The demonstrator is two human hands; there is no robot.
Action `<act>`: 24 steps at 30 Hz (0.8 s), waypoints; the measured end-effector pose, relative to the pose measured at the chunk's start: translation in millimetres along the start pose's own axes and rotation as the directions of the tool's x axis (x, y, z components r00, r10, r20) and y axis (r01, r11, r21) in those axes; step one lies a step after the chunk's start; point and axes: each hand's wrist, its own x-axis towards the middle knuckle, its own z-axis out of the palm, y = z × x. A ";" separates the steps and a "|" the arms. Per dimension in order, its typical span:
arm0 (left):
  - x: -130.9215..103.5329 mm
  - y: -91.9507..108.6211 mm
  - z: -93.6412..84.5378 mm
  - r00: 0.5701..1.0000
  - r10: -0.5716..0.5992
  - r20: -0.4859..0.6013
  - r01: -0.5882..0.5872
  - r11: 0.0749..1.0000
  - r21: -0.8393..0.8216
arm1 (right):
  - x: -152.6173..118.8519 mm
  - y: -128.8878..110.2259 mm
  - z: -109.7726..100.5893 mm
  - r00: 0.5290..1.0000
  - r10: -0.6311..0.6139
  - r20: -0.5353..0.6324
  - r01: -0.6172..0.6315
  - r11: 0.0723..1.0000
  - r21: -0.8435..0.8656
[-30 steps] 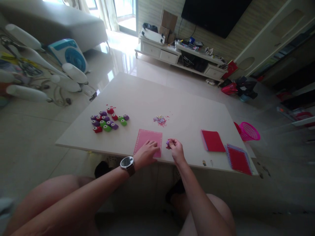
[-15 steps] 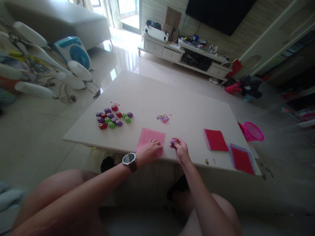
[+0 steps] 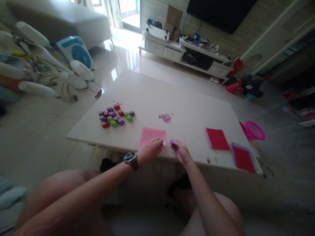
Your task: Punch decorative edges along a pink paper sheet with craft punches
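Observation:
A pink sheet of paper (image 3: pixel 150 132) with small holes punched along its borders lies at the near edge of the table. My left hand (image 3: pixel 152 147), with a watch on its wrist, is closed on the sheet's lower right part; the fingertips are partly hidden. Just right of the sheet, my right hand (image 3: pixel 181 152) grips a small purple craft punch (image 3: pixel 173 143), apart from the paper. Several red, green and purple craft punches (image 3: pixel 114 124) are grouped on the left of the table. A heap of tiny paper cutouts (image 3: pixel 165 117) lies beyond the sheet.
On the white table's (image 3: pixel 187 108) right side are a stack of red paper (image 3: pixel 218 139) and a punched red and purple stack (image 3: pixel 243 158). Two small items (image 3: pixel 208 160) lie near the front edge. A pink basket (image 3: pixel 254 130) stands past the right edge.
My left fingers have curled in more at the sheet's right edge, and the sheet has turned slightly. My right hand still holds the purple punch, its grip slightly shifted. The view has moved slightly.

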 end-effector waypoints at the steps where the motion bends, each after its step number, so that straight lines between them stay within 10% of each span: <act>1: 0.2 -0.2 0.7 1.000 -0.002 -0.003 0.002 1.000 -0.004 | -0.5 1.0 -0.4 1.000 0.005 0.019 -0.004 1.000 -0.026; 10: 3.7 1.1 2.5 0.998 0.057 0.024 -0.058 0.997 0.057 | 2.9 1.4 -11.3 0.990 -0.133 0.046 0.136 0.815 -0.564; 24: 2.6 4.1 3.2 0.997 0.047 0.058 -0.054 0.992 0.118 | 5.5 0.8 -14.2 0.997 -0.053 0.061 0.077 0.860 -0.505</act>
